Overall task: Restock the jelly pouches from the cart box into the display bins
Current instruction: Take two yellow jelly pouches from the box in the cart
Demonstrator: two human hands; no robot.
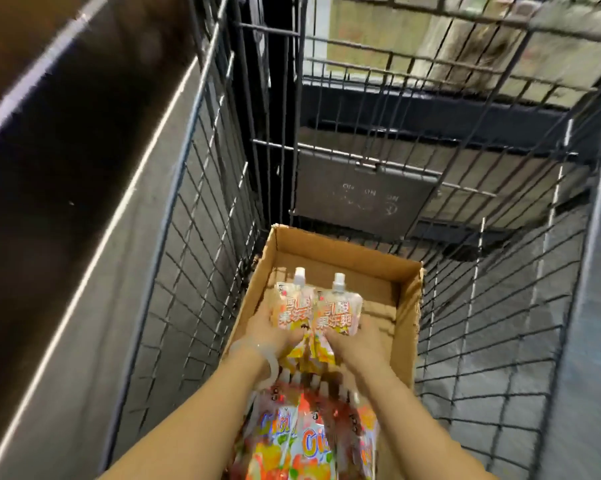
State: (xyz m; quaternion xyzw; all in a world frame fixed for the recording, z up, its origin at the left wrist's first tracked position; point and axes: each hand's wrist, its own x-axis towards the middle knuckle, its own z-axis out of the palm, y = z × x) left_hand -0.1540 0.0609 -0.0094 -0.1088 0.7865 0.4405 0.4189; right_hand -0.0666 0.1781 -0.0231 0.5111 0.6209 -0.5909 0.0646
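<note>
Two jelly pouches are held side by side above the open cardboard box (344,268), spouts pointing to twelve o'clock. The left pouch (290,304) is gripped at its lower part by the left hand (275,336), fingers curled around its outer edge. The right pouch (339,311) is gripped in the same way by the right hand (352,344). Each pouch is topped with a white cap and is printed with large red Chinese characters on a pale orange and white ground; the characters are too blurred to be read with certainty. The two pouches touch along their inner edges.

A pale bracelet (269,362) is worn on the left wrist.

At six o'clock from the held pair, more pouches (313,434) are packed in the near end of the box, white caps lined up in a row. On these, orange lettering that appears to read "Cici" is seen over pictures of fruit. The far end of the box, at twelve o'clock, shows bare cardboard floor.

The box is set inside a wire shopping cart (202,244), against its left side. At twelve o'clock a grey flap (365,199) is hung on the cart's end wall, marked with faint inverted writing that cannot be read. At nine o'clock, outside the cart, a dark display bin wall (67,202) is seen.
</note>
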